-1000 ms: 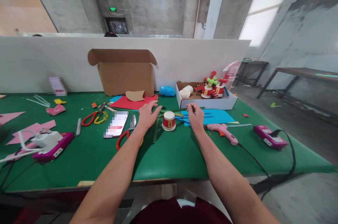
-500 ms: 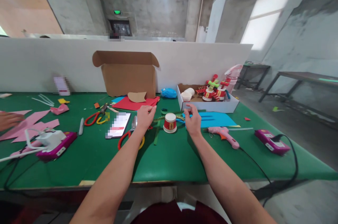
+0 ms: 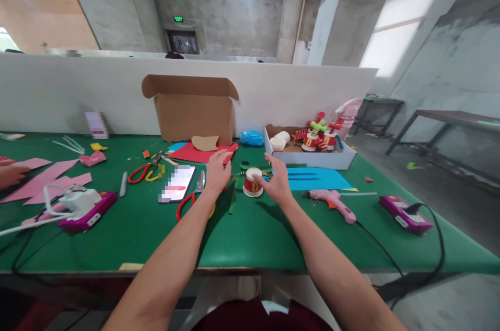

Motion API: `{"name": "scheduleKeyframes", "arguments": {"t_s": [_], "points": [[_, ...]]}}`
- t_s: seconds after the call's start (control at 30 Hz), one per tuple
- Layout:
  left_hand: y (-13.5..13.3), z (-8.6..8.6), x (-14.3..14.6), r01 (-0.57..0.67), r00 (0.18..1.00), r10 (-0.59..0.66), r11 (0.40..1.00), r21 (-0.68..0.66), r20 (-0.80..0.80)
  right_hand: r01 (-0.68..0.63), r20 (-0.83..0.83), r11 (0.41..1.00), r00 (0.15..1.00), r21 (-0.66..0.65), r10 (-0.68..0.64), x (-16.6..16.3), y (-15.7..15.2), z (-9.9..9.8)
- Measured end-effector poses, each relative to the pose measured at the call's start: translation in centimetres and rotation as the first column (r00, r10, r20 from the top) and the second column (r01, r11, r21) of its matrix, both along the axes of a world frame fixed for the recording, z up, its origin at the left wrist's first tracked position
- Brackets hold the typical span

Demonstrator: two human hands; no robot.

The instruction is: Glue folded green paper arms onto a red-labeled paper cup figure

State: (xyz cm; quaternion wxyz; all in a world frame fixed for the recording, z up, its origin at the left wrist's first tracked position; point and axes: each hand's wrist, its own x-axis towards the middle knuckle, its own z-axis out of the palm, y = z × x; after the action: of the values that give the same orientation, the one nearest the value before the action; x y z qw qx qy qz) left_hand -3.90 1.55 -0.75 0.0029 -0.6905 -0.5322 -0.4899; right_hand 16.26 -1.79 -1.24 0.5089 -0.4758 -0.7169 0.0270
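Note:
An upside-down red and white paper cup [image 3: 253, 184] stands on the green table between my two hands. A folded green paper strip [image 3: 237, 176] sticks out from its left side, and a similar one shows on its right. My right hand [image 3: 278, 182] is open beside the cup, its thumb at the cup's upper right side; whether it touches cannot be told. To the left, my left hand [image 3: 217, 174] is loosely open, fingers bent, near the outer end of the left strip. Scissors [image 3: 192, 201] with red and yellow handles lie partly hidden behind my left forearm.
A white box [image 3: 310, 159] holds several finished cup figures. Blue paper [image 3: 320, 179], a pink glue gun [image 3: 333, 201] and a purple power strip [image 3: 406, 213] lie right. Leftward are a phone [image 3: 177, 183], pliers [image 3: 150, 168], pink paper [image 3: 42, 181] and another person's hand [image 3: 13, 175].
My right hand has moved left to the cup and its fingers have spread. My left hand's fingers have loosened near the left strip. The view has shifted slightly.

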Motion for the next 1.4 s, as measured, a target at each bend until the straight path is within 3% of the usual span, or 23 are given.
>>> {"name": "scheduleKeyframes", "arguments": {"t_s": [0.1, 0.23, 0.9, 1.0, 1.2, 1.4], "points": [[-0.1, -0.1, 0.2, 0.004, 1.000, -0.004, 1.000, -0.015, -0.020, -0.012, 0.164, 0.995, 0.986, -0.099, 0.029, -1.0, -0.1, -0.4], [-0.3, -0.2, 0.5, 0.023, 0.999, -0.024, 0.999, -0.023, -0.033, -0.004, 0.180, 0.980, 0.983, -0.198, 0.041, -1.5, -0.2, -0.6], [-0.1, -0.2, 0.5, 0.043, 0.998, -0.045, 0.998, -0.046, -0.037, -0.011, 0.105, 0.989, 0.994, -0.148, 0.027, -1.2, 0.7, -1.3], [-0.2, -0.1, 0.5, 0.042, 0.998, -0.043, 0.998, -0.036, -0.045, 0.033, 0.042, 0.996, 0.999, -0.087, -0.029, -0.4, 1.0, -1.2], [-0.3, 0.0, 0.5, 0.034, 0.998, -0.035, 0.999, -0.031, -0.050, 0.124, -0.244, 0.991, 0.961, -0.043, -0.131, 1.6, 1.8, -0.8], [-0.2, -0.2, 0.6, 0.038, 0.997, -0.041, 0.998, -0.049, -0.058, 0.140, -0.280, 0.990, 0.951, 0.001, -0.134, 1.7, 1.4, -0.2]]}}
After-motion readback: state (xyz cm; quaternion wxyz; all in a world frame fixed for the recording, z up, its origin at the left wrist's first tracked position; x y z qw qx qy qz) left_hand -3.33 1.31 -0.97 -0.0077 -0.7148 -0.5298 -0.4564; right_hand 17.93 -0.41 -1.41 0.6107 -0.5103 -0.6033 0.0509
